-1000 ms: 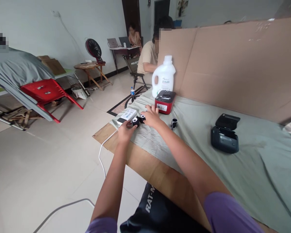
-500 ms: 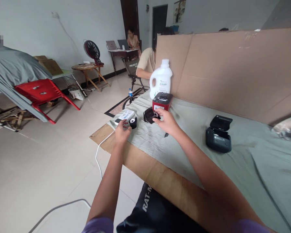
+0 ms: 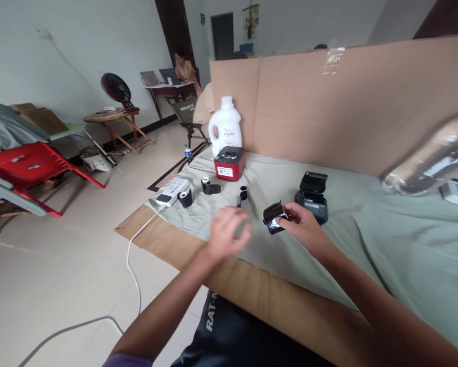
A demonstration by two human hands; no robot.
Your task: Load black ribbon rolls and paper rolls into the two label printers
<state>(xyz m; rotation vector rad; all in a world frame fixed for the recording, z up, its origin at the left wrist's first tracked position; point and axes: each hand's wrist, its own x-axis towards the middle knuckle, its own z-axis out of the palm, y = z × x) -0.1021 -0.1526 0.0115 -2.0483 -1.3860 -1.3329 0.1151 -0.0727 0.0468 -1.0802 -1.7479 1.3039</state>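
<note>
My right hand [image 3: 303,224] grips a glossy black roll [image 3: 275,218], held above the cloth with thumb and fingers. Just behind it sits a dark label printer-like device [image 3: 313,200] with its lid raised. My left hand [image 3: 229,232], slightly blurred, hovers over the near side of the cloth, its fingers curved and apart with nothing in them. Beyond it lie a small black roll [image 3: 243,192], another black roll [image 3: 210,187] with a loose end, and a third black roll [image 3: 185,199] with a white core beside the white power strip [image 3: 173,191].
A red box-shaped device [image 3: 230,164] stands before a white jug [image 3: 227,125]. Behind the cloth-covered table [image 3: 351,255] rises a cardboard panel [image 3: 308,107]. A plastic-wrapped bundle [image 3: 431,148] is at right. A white cable [image 3: 129,255] hangs off the left edge. People sit farther back.
My right hand has moved right, toward the dark device, with a black roll in it. My left hand has left the power strip and moved right. The view has turned right.
</note>
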